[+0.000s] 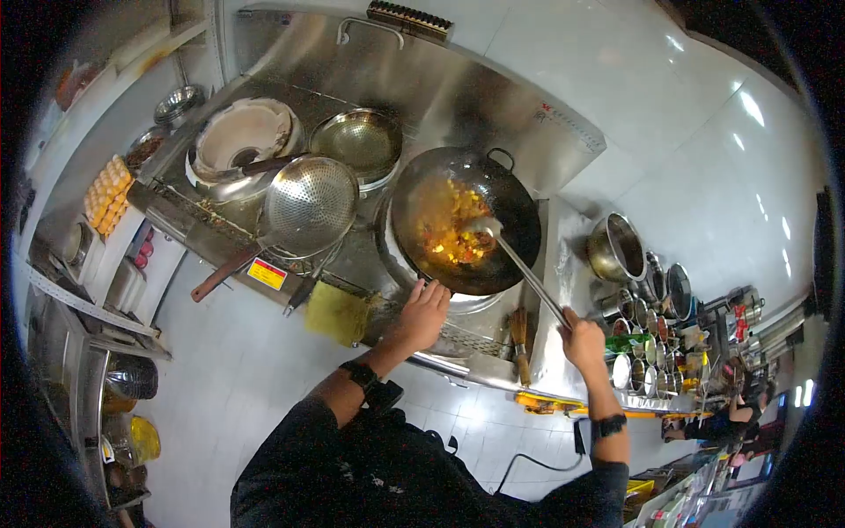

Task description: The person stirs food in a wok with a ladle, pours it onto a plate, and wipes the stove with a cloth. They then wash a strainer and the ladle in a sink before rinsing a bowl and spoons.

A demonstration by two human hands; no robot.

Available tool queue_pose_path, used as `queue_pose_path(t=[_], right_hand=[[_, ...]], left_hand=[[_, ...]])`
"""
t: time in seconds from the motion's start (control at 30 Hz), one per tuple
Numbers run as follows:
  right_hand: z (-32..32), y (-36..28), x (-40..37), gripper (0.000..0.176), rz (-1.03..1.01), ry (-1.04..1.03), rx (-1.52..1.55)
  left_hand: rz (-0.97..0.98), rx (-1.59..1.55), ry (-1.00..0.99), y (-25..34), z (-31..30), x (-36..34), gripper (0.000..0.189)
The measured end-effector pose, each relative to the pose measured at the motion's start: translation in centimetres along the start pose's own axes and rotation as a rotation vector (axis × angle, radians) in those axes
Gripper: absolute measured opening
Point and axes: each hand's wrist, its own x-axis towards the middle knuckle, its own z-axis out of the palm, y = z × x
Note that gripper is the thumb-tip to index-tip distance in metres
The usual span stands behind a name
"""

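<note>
Seemingly, hands grip black wok (round), steel ladle.

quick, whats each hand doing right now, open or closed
Left hand: closed on the near rim of the wok.
Right hand: closed on the ladle handle, bowl end in the wok.

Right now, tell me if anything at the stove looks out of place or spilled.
Nothing spilled that I can see. The skimmer lies across the stove with its handle jutting past the front edge. Left hand grips the wok; right hand holds the ladle.
</note>
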Motion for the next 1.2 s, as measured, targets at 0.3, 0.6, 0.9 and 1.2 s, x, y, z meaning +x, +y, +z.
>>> queue_pose_path(t=[0.3, 0.6, 0.9, 1.2], right_hand=[[-4.1, 3.6, -6.9, 0.046, -0.062, -0.124, -0.309], [5.4, -2.2, 6.1, 0.021, 0.001, -0.070, -0.046], [-4.1, -1.2, -5.7, 0.034, 0.134, -0.263, 0.485], [2.8, -2.0, -5.3, 0.034, 0.030, -0.215, 0.531]], left_hand=[[0.024, -0.005, -0.032, -0.3, 0.1, 0.0, 0.041], [0.018, 0.024, -0.028, -0.2, -1.0, -0.1, 0.041], [0.010, 0.026, -0.031, -0.1, 0.0, -0.3, 0.041], [0.029, -0.038, -0.103, -0.3, -0.5, -0.4, 0.048]])
